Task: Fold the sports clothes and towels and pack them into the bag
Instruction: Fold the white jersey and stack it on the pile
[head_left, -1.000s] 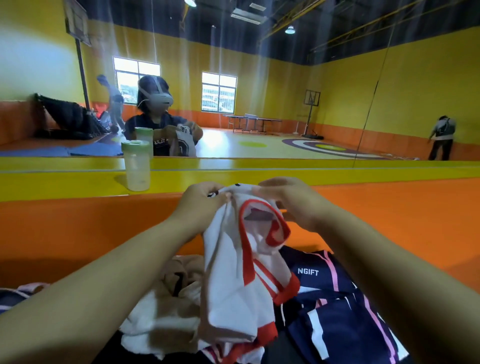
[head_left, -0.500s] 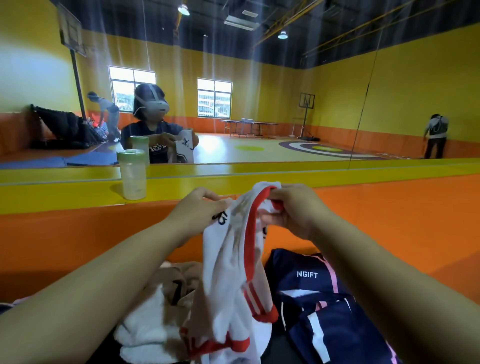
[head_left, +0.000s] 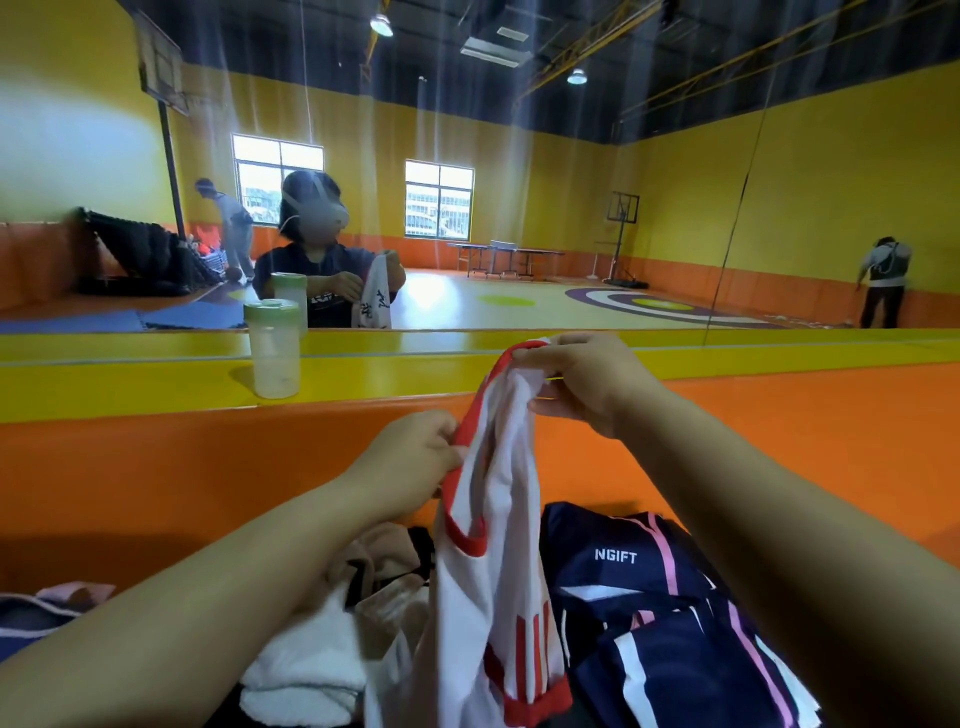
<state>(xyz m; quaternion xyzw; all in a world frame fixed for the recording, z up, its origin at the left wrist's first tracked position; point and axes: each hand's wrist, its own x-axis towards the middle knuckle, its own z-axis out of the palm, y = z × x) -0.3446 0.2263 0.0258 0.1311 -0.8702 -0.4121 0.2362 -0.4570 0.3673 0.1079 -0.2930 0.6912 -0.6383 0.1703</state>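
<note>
White jersey (head_left: 493, 561), red-trimmed: hanging upright in mid-air, in front of the orange ledge (head_left: 156, 478). The left hand (head_left: 410, 467) is pinching the red edge at the jersey's left side, fingers closed on the cloth. The right hand (head_left: 582, 379) is gripping the topmost red edge, higher and farther from the camera than the left hand, fingers likewise closed on the fabric. The lower hem, with red stripes, is trailing down over the pile beneath.

Navy garment (head_left: 649, 597): lying just right of the jersey, crumpled, showing pink and white stripes and the letters "NGIFT". The right forearm is crossing above part of it.

White towel (head_left: 306, 670): lying bunched to the left of the jersey's hem, partly under the left forearm.

Beige cloth (head_left: 384, 561): sitting just left of the jersey, above the towel, touching it; its shape is not readable.

Pink-edged item (head_left: 62, 597): lying far left of the jersey at the frame edge, mostly cut off. Whether it is the bag cannot be told.

Plastic bottle (head_left: 272, 351), translucent with a green lid: standing upright on the yellow shelf (head_left: 130, 384) behind the ledge, left of and beyond the jersey, well apart from both hands.

Mirror wall (head_left: 623, 208): rising behind the shelf, reflecting the person holding the jersey, the bottle, a yellow-walled gym hall, tables and two other figures.
</note>
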